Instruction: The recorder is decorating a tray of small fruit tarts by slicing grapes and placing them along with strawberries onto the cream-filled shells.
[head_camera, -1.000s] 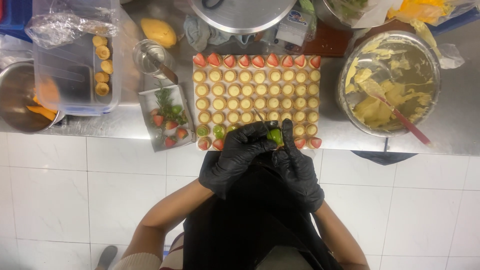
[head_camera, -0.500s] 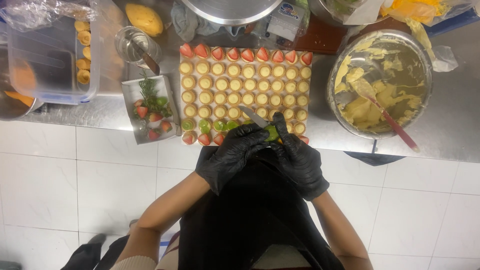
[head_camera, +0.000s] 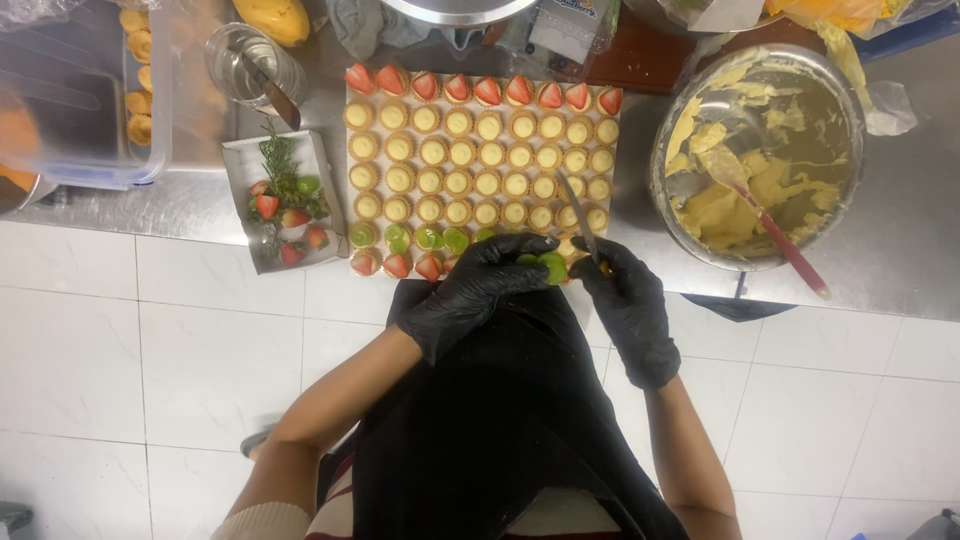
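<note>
**Grape cutting over tartlet tray**

Green grape (head_camera: 552, 267) pinched in left hand (head_camera: 478, 290) fingers at the bench's front edge; right hand (head_camera: 628, 305) grips knife (head_camera: 580, 218). Tartlet tray (head_camera: 478, 165): strawberry rows done, grape row partly laid, most tartlets bare.

The left hand (head_camera: 470, 295) and the right hand (head_camera: 630, 305) are side by side at the near edge of the counter (head_camera: 900, 250), with a grape (head_camera: 552, 267) between them. A knife (head_camera: 580, 218) goes from the right hand away over the tray of tartlets (head_camera: 480, 160), which lies just behind both hands. Left of the left hand stands a small tray of fruit (head_camera: 285, 200), and behind it a glass (head_camera: 250, 65). Right of the right hand stands a bowl (head_camera: 760, 150) with a spatula (head_camera: 775, 235) in it
</note>
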